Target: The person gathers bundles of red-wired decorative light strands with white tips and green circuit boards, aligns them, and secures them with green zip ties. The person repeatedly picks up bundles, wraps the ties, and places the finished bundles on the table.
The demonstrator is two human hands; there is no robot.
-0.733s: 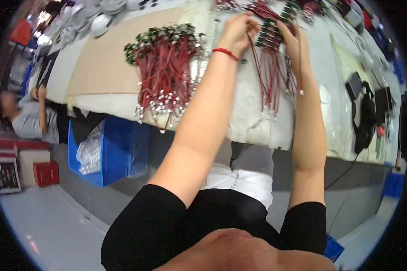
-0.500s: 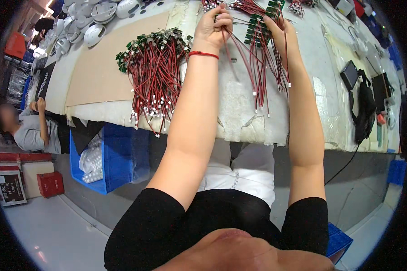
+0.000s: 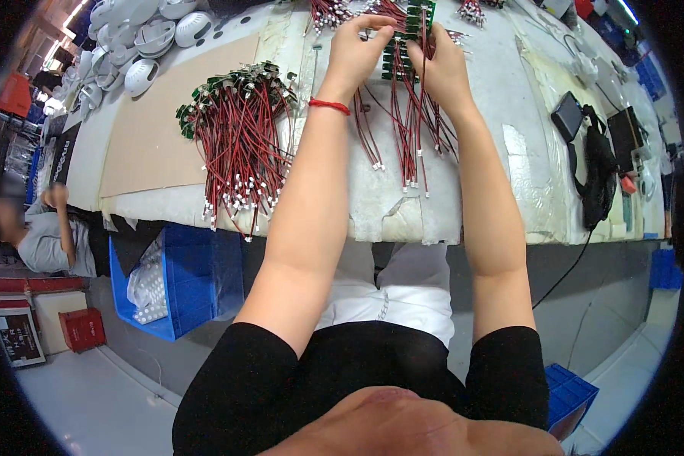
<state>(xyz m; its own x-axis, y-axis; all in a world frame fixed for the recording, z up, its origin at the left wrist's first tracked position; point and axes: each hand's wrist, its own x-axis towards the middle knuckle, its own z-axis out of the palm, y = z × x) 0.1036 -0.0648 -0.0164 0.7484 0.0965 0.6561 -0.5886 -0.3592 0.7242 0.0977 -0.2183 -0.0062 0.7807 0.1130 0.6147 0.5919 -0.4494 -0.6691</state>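
Observation:
My right hand (image 3: 442, 72) is closed on a strip of green circuit boards (image 3: 419, 19), with thin red and black wires (image 3: 409, 144) hanging from it toward me and ending in small white plugs. My left hand (image 3: 356, 55) is just left of the strip, its thumb and forefinger apart and nothing visible between them; its other fingers are partly hidden. Another strip of green boards (image 3: 394, 62) shows between the hands. Below my left hand, a few loose red wires (image 3: 369, 140) lie on the table. Left of my left forearm is a large heap of wired green boards (image 3: 243, 133).
White plastic shells (image 3: 140, 76) pile up at the far left beside a brown board (image 3: 156, 144). More wire bundles (image 3: 338, 14) lie at the far edge. A black device with a strap (image 3: 599, 175) is on the right. Blue bins (image 3: 182, 281) stand below; a person (image 3: 45, 235) sits at left.
My left hand has let go of the red wires it pinched, and its fingers have spread. Those wires now lie on the table. The right hand still grips the board strip.

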